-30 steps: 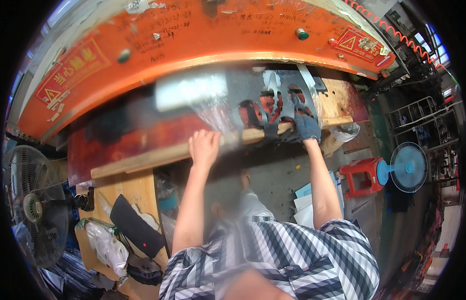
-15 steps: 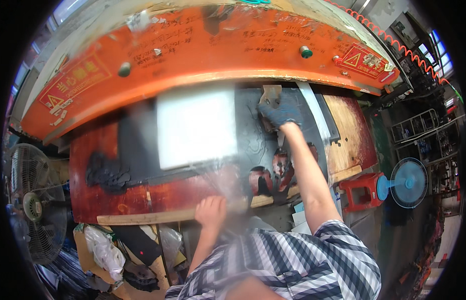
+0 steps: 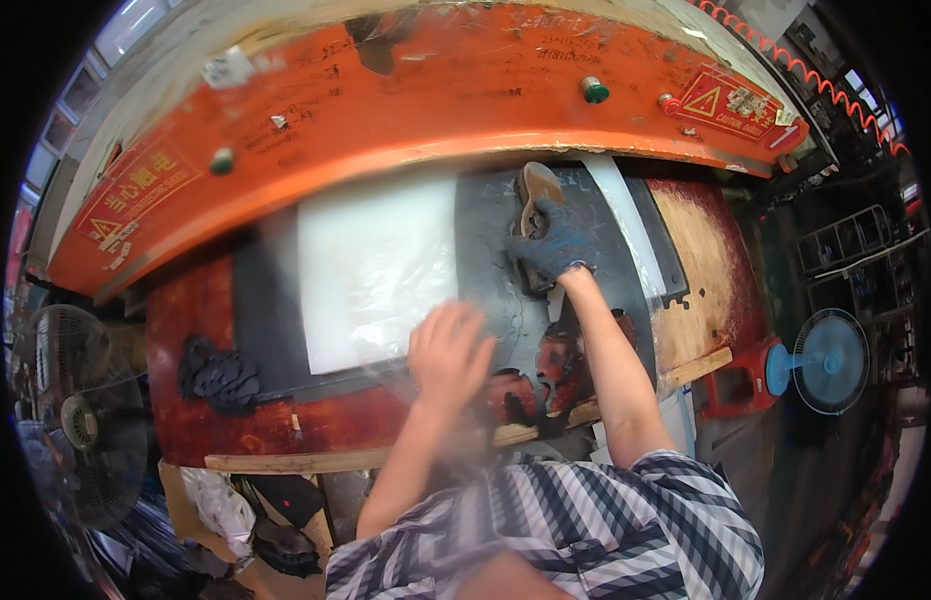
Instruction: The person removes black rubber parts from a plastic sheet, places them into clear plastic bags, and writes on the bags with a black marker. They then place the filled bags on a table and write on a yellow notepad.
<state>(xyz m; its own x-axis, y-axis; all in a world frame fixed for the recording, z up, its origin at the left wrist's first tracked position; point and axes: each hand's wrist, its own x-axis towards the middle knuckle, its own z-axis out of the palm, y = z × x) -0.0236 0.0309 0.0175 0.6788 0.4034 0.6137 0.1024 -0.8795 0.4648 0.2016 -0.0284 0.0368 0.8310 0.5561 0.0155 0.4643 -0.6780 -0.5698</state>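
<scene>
At the orange press, my gloved right hand has moved from the near edge of the bed to the far side, where it now closes around a tan, sole-shaped cutting die standing on the dark cutting board. My bare left hand has lifted off the wooden rail and comes in blurred over the near right corner of the pale sheet, which now lies flat on the board's left half. Its fingers look loosely spread; whether they pinch the clear film I cannot tell. The material seems laid out, the die about to be placed. A pile of dark cut pieces sits at near left.
</scene>
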